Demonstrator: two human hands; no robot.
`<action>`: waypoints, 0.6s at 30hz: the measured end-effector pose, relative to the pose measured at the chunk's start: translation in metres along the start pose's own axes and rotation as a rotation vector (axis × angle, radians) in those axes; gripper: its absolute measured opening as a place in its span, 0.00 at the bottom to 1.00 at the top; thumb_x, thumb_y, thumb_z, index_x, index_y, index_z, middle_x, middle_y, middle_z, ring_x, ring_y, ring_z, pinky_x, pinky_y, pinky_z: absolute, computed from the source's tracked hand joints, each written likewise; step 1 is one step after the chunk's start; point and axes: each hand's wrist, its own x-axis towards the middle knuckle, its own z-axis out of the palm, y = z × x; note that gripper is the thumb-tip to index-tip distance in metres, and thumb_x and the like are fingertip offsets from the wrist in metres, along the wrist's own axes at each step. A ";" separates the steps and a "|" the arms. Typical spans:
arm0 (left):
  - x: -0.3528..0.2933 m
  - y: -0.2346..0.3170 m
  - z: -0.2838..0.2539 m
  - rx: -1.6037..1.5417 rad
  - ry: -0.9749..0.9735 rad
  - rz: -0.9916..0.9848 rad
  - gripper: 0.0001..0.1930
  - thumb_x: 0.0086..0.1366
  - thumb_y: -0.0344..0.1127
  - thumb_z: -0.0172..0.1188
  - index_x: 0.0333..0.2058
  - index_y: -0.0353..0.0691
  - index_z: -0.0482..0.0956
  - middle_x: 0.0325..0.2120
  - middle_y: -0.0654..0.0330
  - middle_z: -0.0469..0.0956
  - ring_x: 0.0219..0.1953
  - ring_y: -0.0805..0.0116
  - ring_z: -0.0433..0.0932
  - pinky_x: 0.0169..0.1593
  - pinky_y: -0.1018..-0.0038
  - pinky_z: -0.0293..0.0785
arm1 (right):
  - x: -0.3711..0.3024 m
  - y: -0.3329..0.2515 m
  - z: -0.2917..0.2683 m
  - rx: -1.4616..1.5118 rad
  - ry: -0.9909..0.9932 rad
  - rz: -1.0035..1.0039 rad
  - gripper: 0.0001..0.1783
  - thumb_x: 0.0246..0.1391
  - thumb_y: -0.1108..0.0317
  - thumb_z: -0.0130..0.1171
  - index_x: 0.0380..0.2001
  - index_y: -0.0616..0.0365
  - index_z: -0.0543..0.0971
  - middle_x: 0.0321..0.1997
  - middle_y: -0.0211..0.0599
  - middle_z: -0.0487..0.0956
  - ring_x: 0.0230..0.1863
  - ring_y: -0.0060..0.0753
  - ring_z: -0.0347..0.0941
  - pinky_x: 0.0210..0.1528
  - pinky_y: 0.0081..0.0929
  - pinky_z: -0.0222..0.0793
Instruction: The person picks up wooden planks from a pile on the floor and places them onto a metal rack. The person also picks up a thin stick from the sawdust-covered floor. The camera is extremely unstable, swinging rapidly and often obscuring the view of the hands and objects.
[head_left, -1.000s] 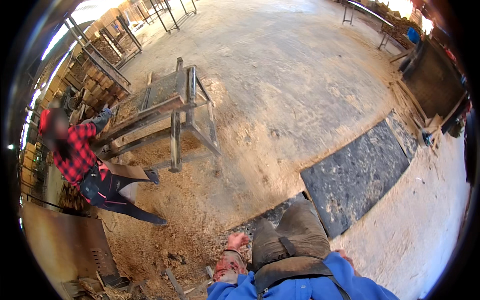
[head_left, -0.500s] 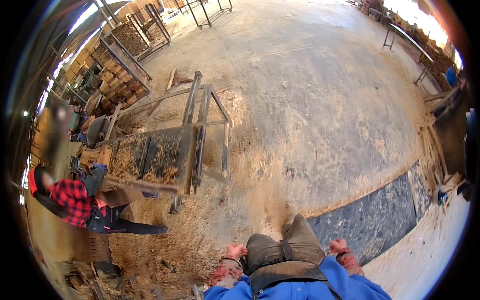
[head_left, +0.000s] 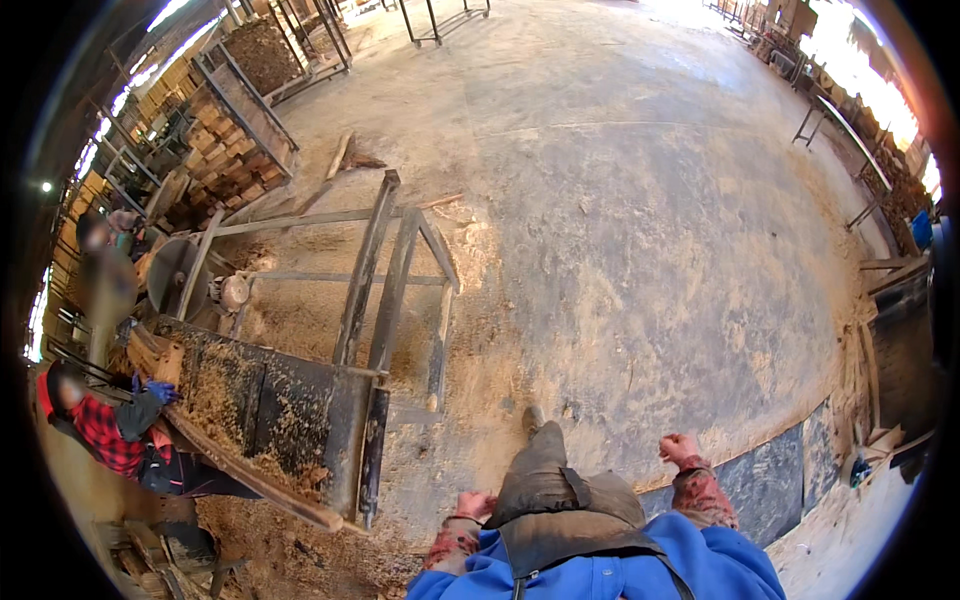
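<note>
My left hand (head_left: 474, 504) hangs beside my left thigh, its fingers curled closed and no object showing in them. Held a little farther forward on the other side, my right hand (head_left: 678, 449) is also curled into a loose fist with nothing visible in it. Both arms have red patterned sleeves. Between them are my brown trousers (head_left: 535, 480) and a dark apron (head_left: 575, 538) over a blue garment. The nearest large thing to my left hand is a saw table (head_left: 300, 410) strewn with sawdust; neither hand touches it.
A co-worker (head_left: 110, 435) in red checks handles wood (head_left: 158, 360) at the table's left, near a round saw blade (head_left: 172, 275). A metal frame (head_left: 370, 270) extends from the table. Stacked timber (head_left: 225, 150) stands beyond. Dark sheeting (head_left: 765, 490) lies on the floor at right.
I have stepped forward, so the saw table appears nearer and lower in view. My right hand has swung forward; my left hand stays by my thigh. The co-worker's gloved hand remains by the wood.
</note>
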 end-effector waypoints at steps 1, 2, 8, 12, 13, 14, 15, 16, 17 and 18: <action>0.016 0.015 0.008 0.035 -0.025 0.003 0.12 0.58 0.31 0.55 0.36 0.25 0.72 0.28 0.47 0.78 0.29 0.56 0.79 0.32 0.65 0.78 | 0.005 0.002 0.003 -0.001 -0.014 0.035 0.16 0.46 0.65 0.56 0.35 0.67 0.76 0.24 0.40 0.77 0.24 0.31 0.75 0.23 0.27 0.73; 0.024 0.046 0.020 0.021 -0.014 0.007 0.12 0.58 0.31 0.55 0.35 0.25 0.72 0.28 0.47 0.78 0.28 0.57 0.79 0.30 0.65 0.79 | 0.007 -0.001 0.001 -0.044 -0.059 0.062 0.15 0.45 0.65 0.56 0.34 0.67 0.76 0.24 0.40 0.77 0.24 0.32 0.75 0.24 0.28 0.74; 0.094 0.226 0.051 -0.031 -0.002 0.082 0.10 0.60 0.30 0.53 0.32 0.26 0.72 0.27 0.48 0.78 0.26 0.60 0.79 0.27 0.69 0.79 | -0.010 -0.014 0.034 -0.175 -0.018 0.152 0.11 0.43 0.64 0.55 0.25 0.61 0.79 0.22 0.40 0.77 0.23 0.31 0.74 0.24 0.30 0.71; 0.128 0.323 0.081 -0.040 0.007 0.144 0.10 0.61 0.31 0.54 0.33 0.26 0.72 0.26 0.49 0.77 0.26 0.62 0.79 0.26 0.71 0.78 | 0.046 -0.026 0.032 -0.200 -0.017 0.221 0.12 0.43 0.63 0.57 0.23 0.62 0.79 0.20 0.40 0.77 0.21 0.31 0.74 0.23 0.30 0.70; 0.132 0.344 0.091 -0.053 0.024 0.159 0.10 0.61 0.32 0.54 0.32 0.27 0.72 0.26 0.50 0.77 0.25 0.62 0.79 0.26 0.71 0.78 | 0.065 -0.032 0.030 -0.220 -0.022 0.219 0.12 0.42 0.62 0.57 0.23 0.62 0.79 0.20 0.40 0.77 0.21 0.31 0.74 0.23 0.29 0.70; 0.138 0.362 0.098 -0.058 0.043 0.127 0.10 0.61 0.32 0.54 0.32 0.27 0.72 0.25 0.51 0.77 0.24 0.63 0.79 0.25 0.72 0.78 | 0.086 -0.042 0.028 -0.234 -0.029 0.214 0.12 0.42 0.62 0.57 0.23 0.62 0.79 0.20 0.40 0.77 0.21 0.30 0.74 0.22 0.29 0.70; 0.144 0.377 0.106 -0.066 0.054 0.115 0.10 0.61 0.32 0.54 0.32 0.27 0.72 0.25 0.51 0.77 0.24 0.63 0.79 0.25 0.72 0.78 | 0.108 -0.054 0.025 -0.251 -0.034 0.207 0.13 0.42 0.62 0.57 0.22 0.63 0.79 0.20 0.40 0.77 0.20 0.30 0.74 0.22 0.29 0.70; 0.149 0.388 0.113 -0.074 0.066 0.103 0.10 0.61 0.32 0.54 0.32 0.27 0.73 0.25 0.51 0.77 0.24 0.64 0.79 0.25 0.72 0.78 | 0.135 -0.067 0.020 -0.272 -0.043 0.195 0.13 0.42 0.62 0.58 0.22 0.63 0.79 0.19 0.40 0.77 0.20 0.30 0.74 0.22 0.29 0.70; 0.152 0.399 0.117 -0.082 0.088 0.099 0.10 0.61 0.32 0.54 0.32 0.27 0.73 0.25 0.51 0.77 0.23 0.64 0.78 0.25 0.73 0.78 | 0.165 -0.086 0.017 -0.287 -0.058 0.177 0.13 0.42 0.61 0.58 0.21 0.63 0.79 0.19 0.40 0.77 0.20 0.30 0.74 0.21 0.29 0.70; 0.162 0.400 0.116 -0.093 0.073 0.072 0.10 0.61 0.31 0.54 0.33 0.27 0.73 0.25 0.50 0.78 0.23 0.64 0.79 0.25 0.72 0.78 | 0.188 -0.112 0.011 -0.300 -0.076 0.160 0.13 0.42 0.61 0.58 0.21 0.63 0.79 0.19 0.40 0.77 0.19 0.30 0.74 0.21 0.29 0.70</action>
